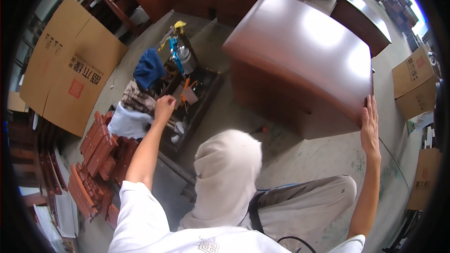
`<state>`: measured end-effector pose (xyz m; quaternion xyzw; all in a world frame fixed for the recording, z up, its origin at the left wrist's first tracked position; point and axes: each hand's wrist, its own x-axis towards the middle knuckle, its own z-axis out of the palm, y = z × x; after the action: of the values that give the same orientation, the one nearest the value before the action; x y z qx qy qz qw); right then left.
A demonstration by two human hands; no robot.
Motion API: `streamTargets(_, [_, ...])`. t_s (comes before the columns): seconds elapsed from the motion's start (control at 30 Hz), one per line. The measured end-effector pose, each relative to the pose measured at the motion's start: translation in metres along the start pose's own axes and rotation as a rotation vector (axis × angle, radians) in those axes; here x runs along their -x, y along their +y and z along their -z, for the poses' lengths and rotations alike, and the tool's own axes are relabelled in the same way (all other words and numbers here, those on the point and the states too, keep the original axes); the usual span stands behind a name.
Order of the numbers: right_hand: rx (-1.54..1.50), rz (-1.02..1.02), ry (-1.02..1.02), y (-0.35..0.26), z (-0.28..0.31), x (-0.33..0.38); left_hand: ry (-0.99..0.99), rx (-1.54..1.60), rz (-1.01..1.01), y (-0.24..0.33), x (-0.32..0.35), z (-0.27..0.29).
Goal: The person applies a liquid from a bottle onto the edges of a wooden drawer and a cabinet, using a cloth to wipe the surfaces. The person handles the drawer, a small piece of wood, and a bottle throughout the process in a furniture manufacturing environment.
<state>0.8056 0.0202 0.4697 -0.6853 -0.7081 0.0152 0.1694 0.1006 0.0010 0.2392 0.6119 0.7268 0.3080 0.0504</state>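
My right hand (370,124) lies flat with outstretched fingers against the right side of a glossy reddish-brown wooden cabinet (300,33). Over a dark wooden tool tray (206,105), my left hand (165,108) is closed with its fingers curled; anything in them is too small or hidden to make out. Beside it are a brown patterned cloth (137,97) and an orange-handled tool (186,87). Farther back in the tray are a blue cloth (149,69), a metal cup (186,60) with a blue spray-gun-like tool (175,54), and something yellow on top. A pale blue-white cloth (129,121) hangs at the tray's near-left side.
Reddish-brown slatted wood pieces (99,147) are piled left of my left arm. A large cardboard sheet (70,61) stands at the left, and cardboard boxes (415,82) at the right. More brown furniture (363,16) stands behind the cabinet. My bent knee (344,192) is below it.
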Motion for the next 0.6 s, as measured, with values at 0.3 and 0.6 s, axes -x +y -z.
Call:
streamTargets(0.3, [-0.341, -0.326, 0.101, 0.036, -0.012, -0.043, -0.268, 0.695, 0.125, 0.166, -0.109, -0.025])
streamTargets(0.6, [-0.22, -0.067, 0.044, -0.01, 0.003, -0.046, -0.366, 0.039, -0.287, 0.355, -0.155, 0.025])
